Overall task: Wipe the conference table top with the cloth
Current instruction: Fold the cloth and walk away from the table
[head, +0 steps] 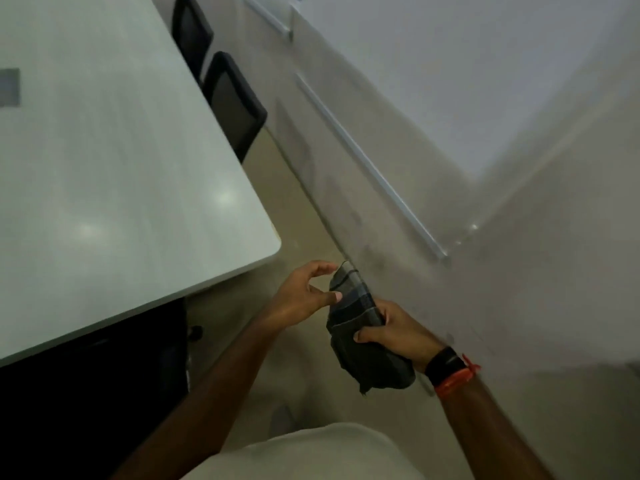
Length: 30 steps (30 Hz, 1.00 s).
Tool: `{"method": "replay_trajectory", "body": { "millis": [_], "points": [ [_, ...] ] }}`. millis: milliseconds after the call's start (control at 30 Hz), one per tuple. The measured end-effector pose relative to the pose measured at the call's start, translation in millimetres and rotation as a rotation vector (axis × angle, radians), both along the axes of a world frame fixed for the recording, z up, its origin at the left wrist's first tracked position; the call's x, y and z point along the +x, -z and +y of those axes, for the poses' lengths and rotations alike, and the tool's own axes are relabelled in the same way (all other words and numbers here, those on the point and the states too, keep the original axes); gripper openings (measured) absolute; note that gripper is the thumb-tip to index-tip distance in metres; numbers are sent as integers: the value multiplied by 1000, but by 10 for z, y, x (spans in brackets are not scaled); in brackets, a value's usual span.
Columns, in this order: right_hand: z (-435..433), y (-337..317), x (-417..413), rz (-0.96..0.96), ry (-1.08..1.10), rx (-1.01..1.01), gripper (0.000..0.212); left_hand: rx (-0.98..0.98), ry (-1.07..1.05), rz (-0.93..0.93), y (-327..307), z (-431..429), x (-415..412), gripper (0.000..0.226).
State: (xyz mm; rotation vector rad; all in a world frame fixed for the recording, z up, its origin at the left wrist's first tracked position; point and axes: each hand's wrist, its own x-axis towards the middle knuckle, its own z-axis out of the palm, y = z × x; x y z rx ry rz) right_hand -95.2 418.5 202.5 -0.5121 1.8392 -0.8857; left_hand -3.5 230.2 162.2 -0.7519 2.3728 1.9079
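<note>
Pale grey rounded-corner conference table top (pixel 121 168) fills left, running far. Two black office chairs (pixel 232 102) tucked at its far right edge. Dark grey checked folded cloth (pixel 360 306) held in air off the table's near right corner, not touching it. Right hand (pixel 398 332) fingers curled, gripping cloth's middle. Left hand (pixel 301 299) fingers loosely curved, thumb tip touching cloth; grip unclear. Black wristband (pixel 445 363) on right wrist.

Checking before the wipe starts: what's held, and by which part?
The right hand grips the folded cloth around its middle; the left hand is at its upper end, grip unclear.
</note>
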Motion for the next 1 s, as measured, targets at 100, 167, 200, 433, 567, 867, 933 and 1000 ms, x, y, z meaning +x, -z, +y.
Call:
{"method": "replay_trajectory", "body": {
  "millis": [100, 167, 200, 433, 567, 867, 933, 1000],
  "points": [
    [-610, 3, -380, -26, -219, 45, 39, 7, -33, -8, 47, -554, -31, 65],
    [-1054, 58, -589, -32, -395, 53, 39, 4, -20, 10, 82, -890, 13, 69],
    [-1285, 98, -680, -24, -492, 54, 38, 3, -25, 15, 97, -1042, 43, 71],
    [-2728, 374, -1255, 81, -1035, 73, 33, -78, -395, -115, 77, -1763, 150, 12],
    [-3290, 563, -1554, 258, -1154, 45, 28, 26, -677, -150, 162, -1919, 68, 8],
    [-3828, 1165, -1462, 835, -1092, -305, 47, -218, -991, -163, 717, -2403, -36, 19],
    [-3717, 1348, -1330, 917, -1217, -269, 57, -271, -912, -278, 894, -2354, 16, 28],
    [-3557, 1518, -1223, 930, -1391, -150, 73, -251, -729, -381, 1062, -2210, 91, 44]
  ]
}}
